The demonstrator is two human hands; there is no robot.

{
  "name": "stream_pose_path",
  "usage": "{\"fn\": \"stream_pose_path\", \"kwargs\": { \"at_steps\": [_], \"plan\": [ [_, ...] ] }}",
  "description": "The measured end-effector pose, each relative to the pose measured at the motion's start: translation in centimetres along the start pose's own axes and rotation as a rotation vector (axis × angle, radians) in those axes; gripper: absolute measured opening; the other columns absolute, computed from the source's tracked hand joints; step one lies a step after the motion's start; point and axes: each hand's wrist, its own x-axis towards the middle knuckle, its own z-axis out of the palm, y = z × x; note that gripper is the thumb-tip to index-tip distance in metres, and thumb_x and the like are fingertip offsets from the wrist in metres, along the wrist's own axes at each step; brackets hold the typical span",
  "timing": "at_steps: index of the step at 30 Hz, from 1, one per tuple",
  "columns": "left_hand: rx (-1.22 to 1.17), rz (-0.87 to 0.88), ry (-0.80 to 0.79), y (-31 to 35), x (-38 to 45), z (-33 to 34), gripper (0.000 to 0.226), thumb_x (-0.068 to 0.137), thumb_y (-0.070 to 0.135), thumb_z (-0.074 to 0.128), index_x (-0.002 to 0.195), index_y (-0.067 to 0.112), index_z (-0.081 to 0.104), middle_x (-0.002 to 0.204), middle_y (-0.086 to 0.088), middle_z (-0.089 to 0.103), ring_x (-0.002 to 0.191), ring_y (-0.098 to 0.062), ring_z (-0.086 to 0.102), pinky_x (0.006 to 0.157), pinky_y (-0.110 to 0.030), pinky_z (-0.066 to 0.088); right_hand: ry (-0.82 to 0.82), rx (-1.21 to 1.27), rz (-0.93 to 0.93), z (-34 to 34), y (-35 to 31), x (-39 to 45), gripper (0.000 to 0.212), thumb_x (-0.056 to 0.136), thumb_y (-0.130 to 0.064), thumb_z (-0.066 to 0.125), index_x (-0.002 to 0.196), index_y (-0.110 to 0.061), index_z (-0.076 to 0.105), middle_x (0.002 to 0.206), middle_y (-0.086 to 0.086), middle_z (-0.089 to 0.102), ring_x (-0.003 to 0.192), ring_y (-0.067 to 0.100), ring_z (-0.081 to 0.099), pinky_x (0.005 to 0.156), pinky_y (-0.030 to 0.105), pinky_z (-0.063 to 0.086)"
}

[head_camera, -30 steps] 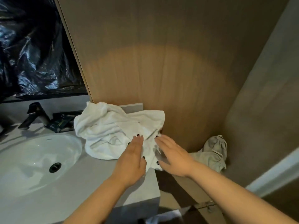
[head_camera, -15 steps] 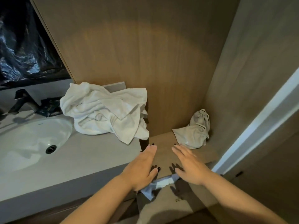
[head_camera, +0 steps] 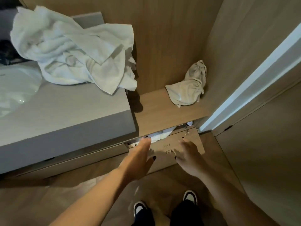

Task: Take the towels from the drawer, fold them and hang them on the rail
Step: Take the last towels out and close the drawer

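Towels [head_camera: 160, 135] show as white folds in the narrow gap of the part-open drawer [head_camera: 184, 149], under the wooden shelf [head_camera: 156, 110] and just right of the counter [head_camera: 68, 116]. The left hand [head_camera: 140, 158] reaches to that gap with its fingers stretched out straight, the fingertips [head_camera: 145, 139] touching the white cloth at the drawer's edge; it grasps nothing. The right hand [head_camera: 189, 154] is blurred, spread flat over the drawer's wooden front panel with fingers extended and nothing held; whether it touches the panel cannot be told. Dark handwritten marks sit on the panel between the two hands. On the counter, at its far right corner, lies a crumpled heap of white towels [head_camera: 76, 49], one corner drooping over the counter's edge. A white sink basin [head_camera: 16, 88] is at the left. On the shelf, near the back corner, rests a bunched beige cloth [head_camera: 189, 87]. Below, the person's black-and-white shoes [head_camera: 189, 197] stand on the wooden floor.
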Motion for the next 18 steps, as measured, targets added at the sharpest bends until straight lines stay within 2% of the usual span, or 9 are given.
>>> {"fn": "stream_pose_path", "kwargs": {
  "at_steps": [2, 5, 8, 14, 18],
  "plan": [
    [-0.055, -0.109, -0.016, -0.8, 0.1, 3.0, 0.075, 0.102, 0.044, 0.044, 0.158, 0.016, 0.002, 0.166, -0.001, 0.004, 0.152, -0.016, 0.002, 0.117, -0.024, 0.003, -0.028, 0.051, 0.036, 1.5, 1.7, 1.2, 0.069, 0.098, -0.029, 0.055, 0.155, -0.019, 0.018, 0.162, -0.001, 0.011, 0.15, 0.019, 0.008, 0.118, 0.039, 0.024],
    [-0.134, -0.229, -0.032, -1.6, 1.5, 7.5, 0.074, 0.103, 0.041, 0.043, 0.158, 0.013, 0.001, 0.166, -0.004, 0.0, 0.152, -0.018, -0.001, 0.118, -0.025, 0.003, -0.05, 0.068, 0.044, 4.5, 4.5, 3.6, 0.068, 0.098, -0.031, 0.054, 0.155, -0.02, 0.018, 0.162, -0.003, 0.011, 0.149, 0.018, 0.01, 0.117, 0.039, 0.025],
    [-0.21, -0.296, 0.025, -2.4, 3.7, 12.3, 0.072, 0.103, 0.033, 0.046, 0.158, 0.011, 0.006, 0.166, -0.006, 0.005, 0.152, -0.019, 0.003, 0.113, -0.019, 0.002, -0.062, 0.098, 0.048, 8.0, 7.5, 6.1, 0.066, 0.098, -0.029, 0.056, 0.154, -0.019, 0.022, 0.16, -0.002, 0.015, 0.148, 0.016, 0.013, 0.116, 0.038, 0.027],
    [-0.359, -0.417, 0.087, -6.0, 8.2, 24.0, 0.069, 0.104, 0.035, 0.042, 0.158, 0.016, 0.004, 0.166, 0.0, -0.001, 0.151, -0.012, -0.005, 0.116, -0.023, -0.001, -0.02, 0.12, 0.068, 16.4, 15.0, 11.3, 0.062, 0.094, -0.027, 0.059, 0.149, -0.024, 0.03, 0.154, -0.005, 0.026, 0.143, 0.015, 0.025, 0.113, 0.04, 0.037],
    [-0.346, -0.43, 0.104, -9.5, 11.8, 33.0, 0.068, 0.104, 0.034, 0.04, 0.158, 0.013, 0.004, 0.166, -0.003, -0.001, 0.152, -0.013, -0.005, 0.116, -0.02, -0.003, -0.004, 0.101, 0.031, 22.9, 21.0, 15.9, 0.058, 0.094, -0.022, 0.058, 0.147, -0.019, 0.035, 0.151, -0.002, 0.03, 0.139, 0.018, 0.032, 0.108, 0.032, 0.035]
  ]
}}
